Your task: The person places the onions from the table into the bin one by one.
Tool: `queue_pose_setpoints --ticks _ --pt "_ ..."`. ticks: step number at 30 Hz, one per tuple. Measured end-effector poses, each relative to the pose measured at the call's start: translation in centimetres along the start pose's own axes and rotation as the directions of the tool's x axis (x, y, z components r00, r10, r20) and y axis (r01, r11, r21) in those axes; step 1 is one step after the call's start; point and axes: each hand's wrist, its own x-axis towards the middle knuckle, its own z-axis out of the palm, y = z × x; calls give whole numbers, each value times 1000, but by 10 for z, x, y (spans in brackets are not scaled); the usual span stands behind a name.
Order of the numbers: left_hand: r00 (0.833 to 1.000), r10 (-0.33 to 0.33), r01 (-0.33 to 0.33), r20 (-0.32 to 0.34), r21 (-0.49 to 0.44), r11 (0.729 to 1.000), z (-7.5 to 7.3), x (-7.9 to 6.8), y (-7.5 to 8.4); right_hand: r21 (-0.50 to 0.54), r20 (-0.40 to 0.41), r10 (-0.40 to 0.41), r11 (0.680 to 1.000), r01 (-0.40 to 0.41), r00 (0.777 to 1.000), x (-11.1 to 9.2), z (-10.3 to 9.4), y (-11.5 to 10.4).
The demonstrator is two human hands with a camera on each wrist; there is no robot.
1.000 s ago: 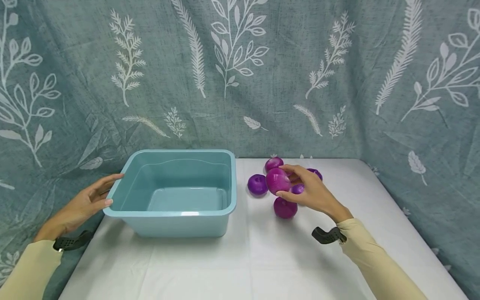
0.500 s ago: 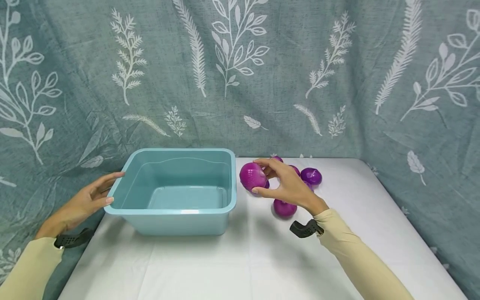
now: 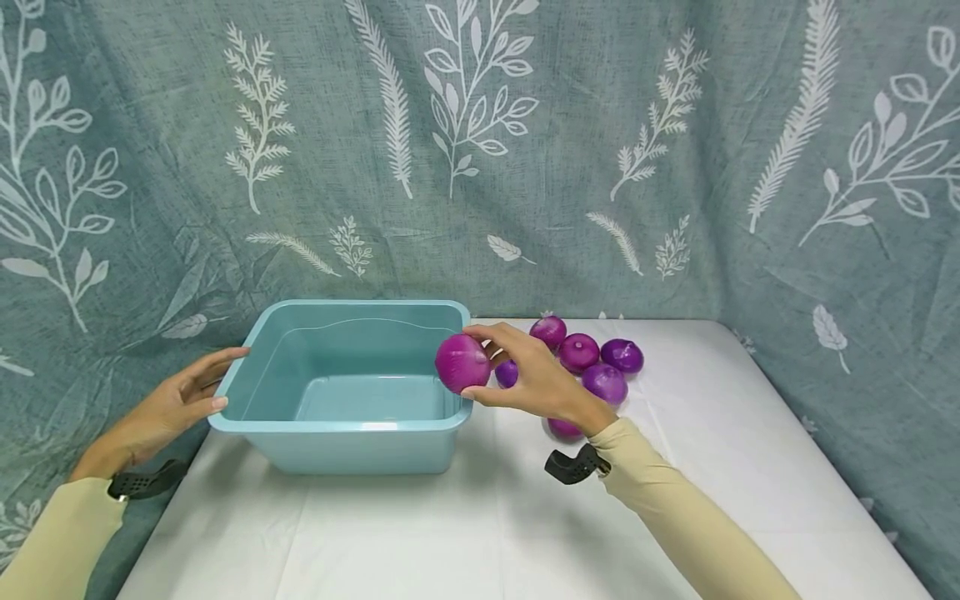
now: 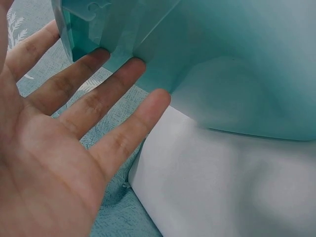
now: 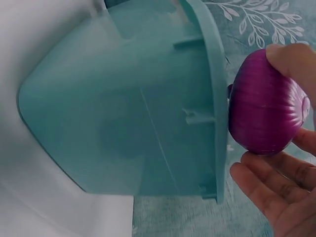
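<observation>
A red onion is held between the thumb and fingers of my right hand, over the right rim of the light blue basin. The right wrist view shows this onion close beside the basin's rim. My left hand touches the basin's left side with outstretched fingers. In the left wrist view those fingers lie spread against the basin wall.
Several more red onions sit in a cluster on the white cloth-covered table, right of the basin. One is partly behind my right hand. A patterned green-blue curtain hangs behind and at the sides.
My right hand has carried the onion leftward from above the cluster to the basin's right rim. The left hand stays at the basin's left side.
</observation>
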Motion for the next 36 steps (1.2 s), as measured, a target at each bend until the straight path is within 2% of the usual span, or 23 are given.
queue_pose_setpoints --ticks 10,17,21,26,36 --pt "1000 -6 6 11 -10 1000 1 0 0 -36 20 -21 999 22 1000 2 13 -5" --pt "1000 3 -3 4 -16 1000 1 0 1 -78 16 -45 996 46 999 -5 10 6" --pt "1000 11 -11 -3 -9 1000 2 0 1 -97 -11 -29 995 28 1000 -13 2 14" --pt "1000 16 -16 -6 -7 1000 3 1 1 -127 -42 27 991 -32 999 -29 -13 32" --pt "1000 28 -28 1 -25 999 2 1 2 -238 -91 143 958 -161 986 -74 -47 73"
